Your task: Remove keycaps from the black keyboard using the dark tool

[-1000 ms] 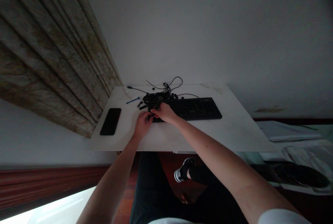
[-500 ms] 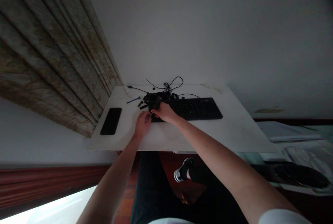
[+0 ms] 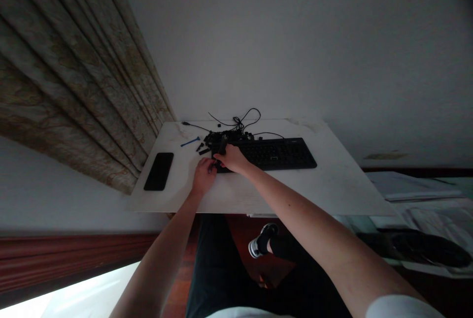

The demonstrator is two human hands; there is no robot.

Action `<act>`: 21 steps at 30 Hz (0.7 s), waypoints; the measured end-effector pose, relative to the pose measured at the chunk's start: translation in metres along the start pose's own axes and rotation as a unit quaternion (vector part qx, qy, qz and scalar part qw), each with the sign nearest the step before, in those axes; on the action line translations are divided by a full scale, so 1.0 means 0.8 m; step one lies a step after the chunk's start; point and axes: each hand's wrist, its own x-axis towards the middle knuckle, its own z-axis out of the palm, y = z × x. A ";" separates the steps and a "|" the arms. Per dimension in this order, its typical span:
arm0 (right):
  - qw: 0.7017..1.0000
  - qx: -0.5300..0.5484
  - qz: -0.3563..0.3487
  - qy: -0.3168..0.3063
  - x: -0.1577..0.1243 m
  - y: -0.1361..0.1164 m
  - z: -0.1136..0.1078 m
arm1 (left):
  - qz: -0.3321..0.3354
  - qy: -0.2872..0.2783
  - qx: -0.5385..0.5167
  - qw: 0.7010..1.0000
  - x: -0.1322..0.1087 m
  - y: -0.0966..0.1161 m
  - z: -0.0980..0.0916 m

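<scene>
A black keyboard [image 3: 295,154] lies on the white table, its left end partly hidden by my hands. My right hand [image 3: 234,158] is closed around a dark-handled tool [image 3: 222,145], held slanting over the keyboard's left end. Its lower tip is hidden at the fingers. At the keyboard's left front corner, my left hand [image 3: 204,175] has its fingers curled in a pinch, nearly touching the right fingertips. Something small and dark shows between its fingers, too small to name.
Behind the keyboard lies a heap of small black pieces [image 3: 231,135] with a looped black cable [image 3: 254,120]. A blue stick-like tool [image 3: 190,142] and several loose black pieces lie to its left. A black phone [image 3: 158,171] rests near the left edge of the white table [image 3: 251,195].
The tool in my right hand has become slightly more upright, and its thin light shaft no longer shows. My left fingers have shifted slightly; the rest looks the same.
</scene>
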 end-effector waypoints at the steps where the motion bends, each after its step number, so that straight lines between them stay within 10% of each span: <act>1: 1.000 -0.004 -0.003 0.004 0.000 -0.001 0.001 | 0.000 -0.001 0.000 1.000 0.000 0.000 0.000; 21: 0.986 -0.040 -0.159 0.037 -0.003 0.018 0.012 | 0.029 -0.037 0.019 0.999 0.004 -0.016 0.005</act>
